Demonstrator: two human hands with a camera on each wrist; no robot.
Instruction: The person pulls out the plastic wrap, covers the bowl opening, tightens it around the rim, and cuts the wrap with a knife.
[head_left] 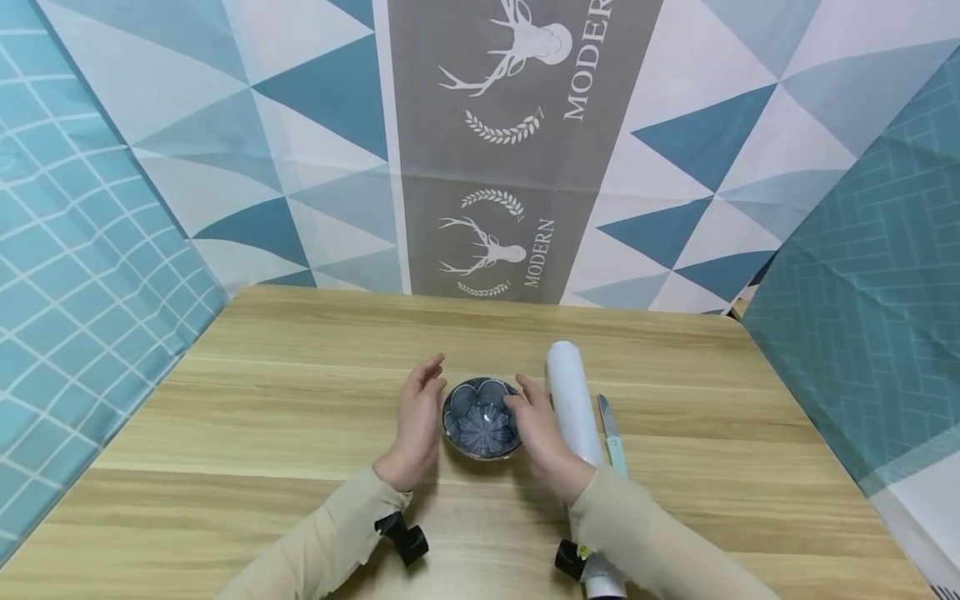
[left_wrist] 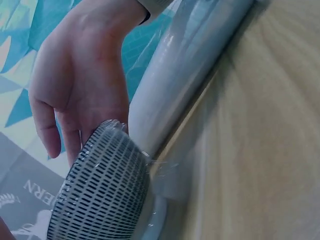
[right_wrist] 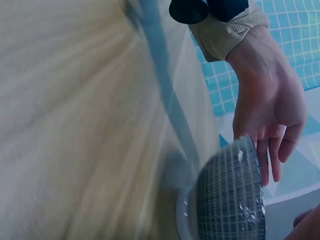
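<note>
A dark blue-grey bowl (head_left: 482,429) with a flower pattern inside stands upright on the table between both hands. Clear plastic film clings to its rim and to its checked outer wall (left_wrist: 107,185). My left hand (head_left: 415,429) is held just left of the bowl, its fingers straight and its palm turned toward it. On the other side, my right hand (head_left: 546,437) has its fingers extended along the bowl's right edge, and the thumb overlaps the rim in the head view. The right wrist view shows the left hand (right_wrist: 270,100) behind the bowl with relaxed fingers.
A long roll of plastic wrap (head_left: 573,400) lies right of the bowl, partly under the right forearm. Beyond it rests a knife (head_left: 611,433) with a light green handle. Patterned cloth walls (head_left: 480,167) border the wooden table (head_left: 300,400) at the back and sides.
</note>
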